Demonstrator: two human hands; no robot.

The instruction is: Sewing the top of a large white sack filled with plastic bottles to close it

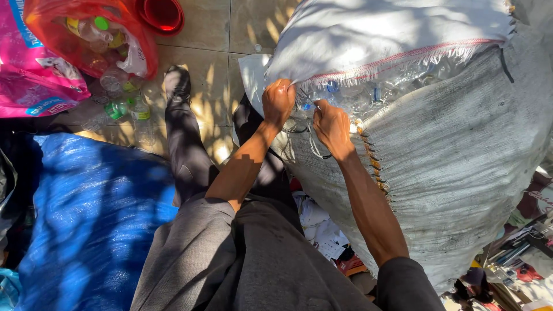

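Note:
A big white woven sack (pixel 461 150) stuffed with clear plastic bottles (pixel 368 95) stands in front of me, its mouth partly gaping. My left hand (pixel 279 102) is clenched on the upper flap of sack cloth at the opening's left end. My right hand (pixel 330 125) is closed on the lower edge of the sack beside it, with a thin dark cord (pixel 311 144) hanging below the fist. A row of dark stitches (pixel 374 164) runs down the seam to the right of my right hand.
A blue tarp bag (pixel 92 219) lies at lower left. A red plastic bag of bottles (pixel 95 34), a pink bag (pixel 26 75) and loose bottles (pixel 129 109) sit on the tiled floor at upper left. My leg and black shoe (pixel 177 83) stand between them.

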